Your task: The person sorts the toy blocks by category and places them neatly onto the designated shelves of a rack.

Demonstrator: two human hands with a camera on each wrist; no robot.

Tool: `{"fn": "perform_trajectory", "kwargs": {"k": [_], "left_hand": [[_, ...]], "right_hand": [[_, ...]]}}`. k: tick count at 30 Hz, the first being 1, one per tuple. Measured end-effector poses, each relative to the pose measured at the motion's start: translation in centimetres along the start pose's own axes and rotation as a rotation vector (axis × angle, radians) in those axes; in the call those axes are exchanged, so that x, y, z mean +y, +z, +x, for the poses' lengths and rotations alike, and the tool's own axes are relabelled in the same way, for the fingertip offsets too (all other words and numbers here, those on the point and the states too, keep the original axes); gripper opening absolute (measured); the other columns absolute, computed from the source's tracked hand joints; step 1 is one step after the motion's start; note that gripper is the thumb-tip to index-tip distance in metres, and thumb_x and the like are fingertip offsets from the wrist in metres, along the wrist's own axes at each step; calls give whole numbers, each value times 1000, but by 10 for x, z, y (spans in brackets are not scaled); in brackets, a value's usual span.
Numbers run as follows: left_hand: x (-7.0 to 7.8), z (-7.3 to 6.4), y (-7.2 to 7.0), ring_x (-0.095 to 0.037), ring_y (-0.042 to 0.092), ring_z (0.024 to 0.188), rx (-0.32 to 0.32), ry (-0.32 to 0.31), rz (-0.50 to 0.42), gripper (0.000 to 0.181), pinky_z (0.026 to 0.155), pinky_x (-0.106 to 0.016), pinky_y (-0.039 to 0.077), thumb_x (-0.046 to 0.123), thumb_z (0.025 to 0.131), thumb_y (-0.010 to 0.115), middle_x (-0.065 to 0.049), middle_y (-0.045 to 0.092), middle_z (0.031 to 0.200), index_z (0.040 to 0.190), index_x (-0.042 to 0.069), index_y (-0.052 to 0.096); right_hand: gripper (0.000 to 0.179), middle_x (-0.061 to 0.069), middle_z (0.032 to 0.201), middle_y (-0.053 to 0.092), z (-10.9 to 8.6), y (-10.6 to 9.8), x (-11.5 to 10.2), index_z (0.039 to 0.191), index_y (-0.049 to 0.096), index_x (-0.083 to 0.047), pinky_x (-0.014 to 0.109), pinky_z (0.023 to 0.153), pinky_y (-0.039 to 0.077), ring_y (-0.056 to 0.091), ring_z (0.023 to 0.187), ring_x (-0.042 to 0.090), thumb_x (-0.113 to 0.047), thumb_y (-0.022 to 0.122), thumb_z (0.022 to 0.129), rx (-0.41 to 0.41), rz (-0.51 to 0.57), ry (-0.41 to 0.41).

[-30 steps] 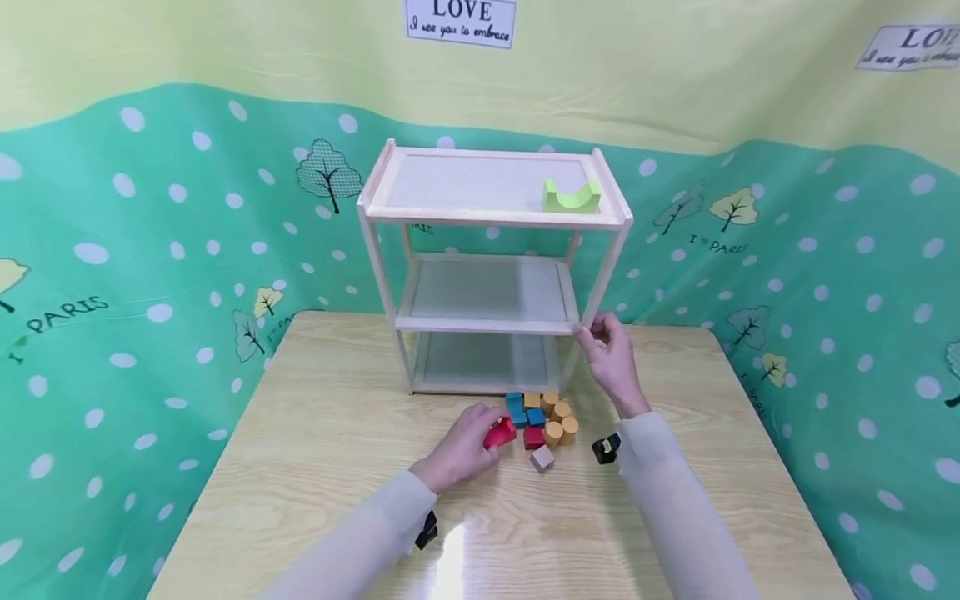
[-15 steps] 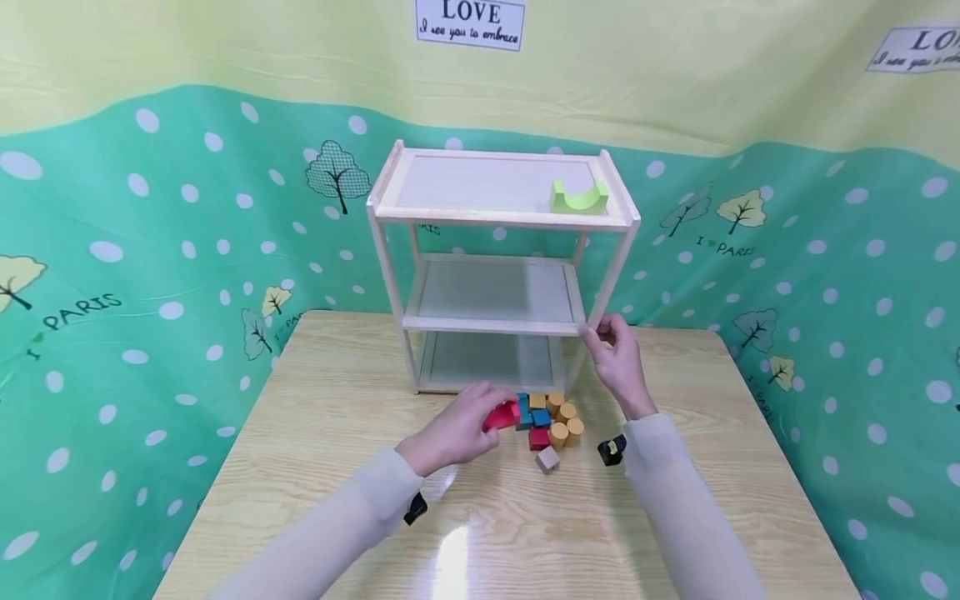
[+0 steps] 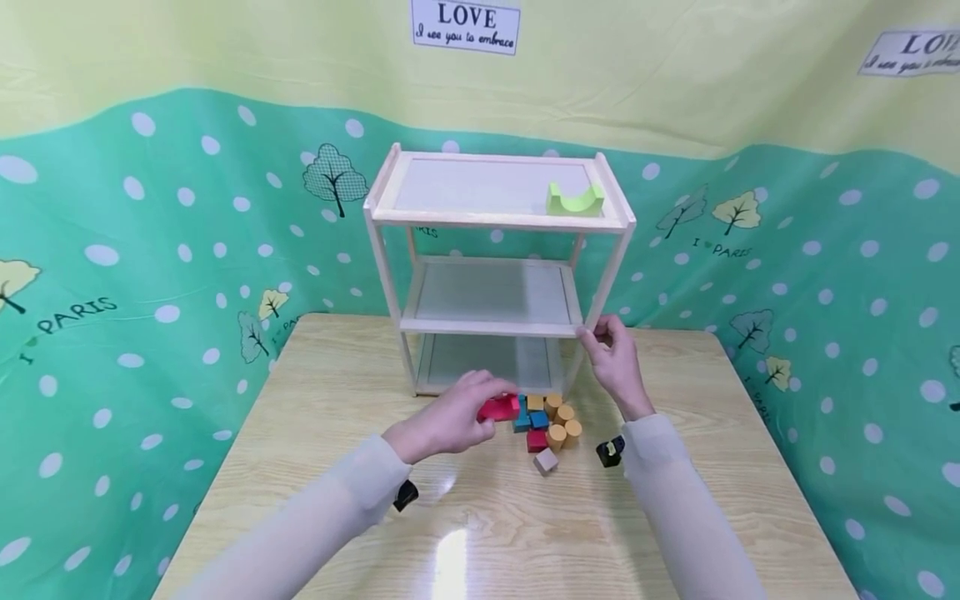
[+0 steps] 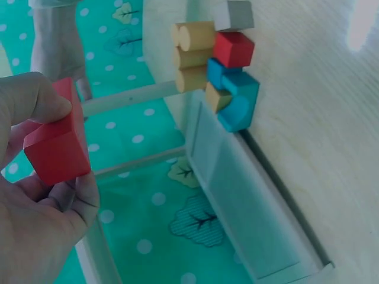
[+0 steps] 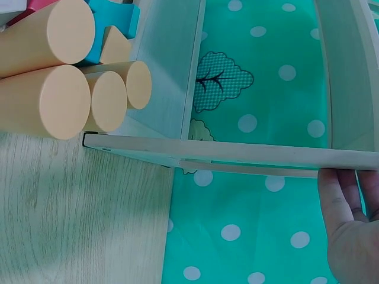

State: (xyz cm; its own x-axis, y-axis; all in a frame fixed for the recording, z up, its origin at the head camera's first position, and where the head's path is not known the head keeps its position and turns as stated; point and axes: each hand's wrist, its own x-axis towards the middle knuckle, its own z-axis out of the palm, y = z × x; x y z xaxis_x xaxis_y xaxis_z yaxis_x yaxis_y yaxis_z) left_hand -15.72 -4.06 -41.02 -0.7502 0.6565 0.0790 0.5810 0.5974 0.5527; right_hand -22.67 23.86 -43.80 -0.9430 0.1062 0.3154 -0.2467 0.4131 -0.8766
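Note:
My left hand (image 3: 446, 421) grips a red arch-shaped block (image 3: 500, 407) between thumb and fingers. It is raised off the table, in front of the shelf's bottom level. In the left wrist view the red arch block (image 4: 59, 139) fills the fingers' grasp. My right hand (image 3: 617, 367) holds the front right post of a white wooden shelf (image 3: 491, 327), at the middle level. The right wrist view has that hand's fingers (image 5: 334, 201) against the post. A light green arch block (image 3: 574, 202) stands on the top shelf at the right.
On the table by the shelf's front right foot are several orange cylinders (image 3: 557, 437), a red cube (image 3: 536, 441), a blue cube (image 3: 538, 419), a teal arch block (image 4: 241, 100), an orange block (image 3: 535, 402) and a grey cube (image 3: 545, 461). Patterned cloth (image 3: 150, 333) hangs behind.
My left hand has lifted the red arch block from beside the other blocks and moved it slightly away, toward the shelf. The right hand stays on the post.

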Motion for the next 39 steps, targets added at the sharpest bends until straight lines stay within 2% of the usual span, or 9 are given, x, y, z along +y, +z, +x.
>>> {"fn": "perform_trajectory", "kwargs": {"k": [6, 22, 32, 39], "left_hand": [[4, 2, -11, -13, 46, 98, 23, 60, 38, 54, 79, -27, 47, 3, 78, 65, 5, 55, 107, 129, 19, 56], [16, 8, -41, -13, 47, 99, 49, 130, 74, 52, 80, -28, 45, 3, 77, 65, 4, 57, 109, 127, 17, 58], [21, 11, -54, -12, 47, 102, 41, 155, 74, 53, 82, -28, 44, 1, 77, 64, 3, 57, 114, 127, 16, 58], [24, 11, -63, -14, 48, 104, 62, 177, 82, 51, 85, -30, 45, 0, 77, 63, 2, 58, 115, 125, 14, 59]], "right_hand": [[34, 9, 99, 54, 0, 0, 0, 108, 53, -5, 33, 79, 46, 51, 93, 20, -36, 59, 94, -5, 10, 19], [33, 9, 99, 53, 1, 0, -1, 107, 53, -3, 30, 78, 46, 52, 93, 19, -33, 58, 95, -14, 1, 10], [25, 17, 99, 53, -10, -7, -35, 107, 52, 6, 33, 79, 46, 51, 93, 26, -15, 58, 95, -31, 15, 11], [25, 17, 97, 53, -13, -6, -41, 106, 52, 7, 32, 79, 46, 52, 92, 25, -15, 58, 95, -35, 5, 18]]}}
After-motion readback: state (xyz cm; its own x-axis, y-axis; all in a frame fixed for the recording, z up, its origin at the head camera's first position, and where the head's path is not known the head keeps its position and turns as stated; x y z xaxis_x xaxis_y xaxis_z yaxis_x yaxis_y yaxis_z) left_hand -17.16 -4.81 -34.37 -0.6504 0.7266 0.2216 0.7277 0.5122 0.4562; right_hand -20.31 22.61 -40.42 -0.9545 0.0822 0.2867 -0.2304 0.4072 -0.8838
